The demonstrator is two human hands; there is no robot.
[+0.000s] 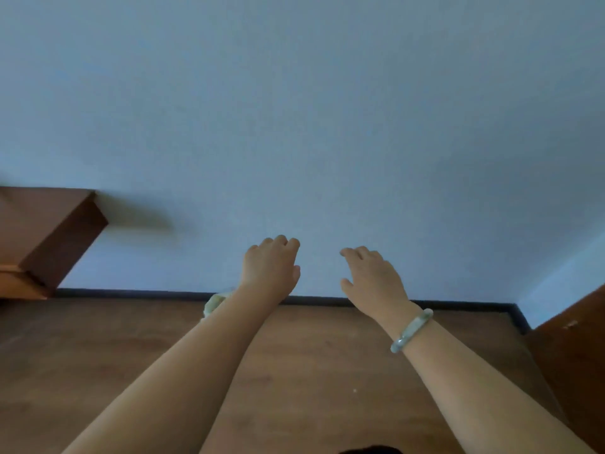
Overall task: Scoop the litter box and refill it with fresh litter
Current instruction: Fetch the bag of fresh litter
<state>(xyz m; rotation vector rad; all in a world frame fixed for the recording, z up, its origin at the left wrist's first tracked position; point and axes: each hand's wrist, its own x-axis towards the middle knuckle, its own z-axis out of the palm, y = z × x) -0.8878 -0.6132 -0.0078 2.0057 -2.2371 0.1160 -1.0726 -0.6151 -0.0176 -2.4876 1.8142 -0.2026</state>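
- A pale, plain wall fills the upper part of the head view; it looks smooth and matte, with a bluish cast.
- A dark baseboard runs along the foot of the wall and turns a corner at the right.
- The floor is brown wood-look board with faint grain; a tiny white speck lies on it between the forearms.
- At the left edge a brown wooden piece of furniture with flat faces and a sharp corner stands against the wall, casting a soft shadow to its right.
- At the right edge another dark brown wooden surface cuts in diagonally.
- Both bare arms reach forward towards the wall, with nothing in front of them.
- The left hand is seen from the back, fingers curled loosely under; it holds nothing visible and touches nothing.
- The right hand is spread, fingers bent downward and apart, thumb out to the side; it is empty and touches nothing.
- A smooth, translucent pale green bangle circles the right wrist.
- A pale greenish object, mostly hidden behind the left wrist, shows just at its left side; I cannot tell what it is.
- Neither a litter box nor a scoop shows anywhere in this view.
- A dark rounded shape sits at the bottom edge, too cut off to identify.
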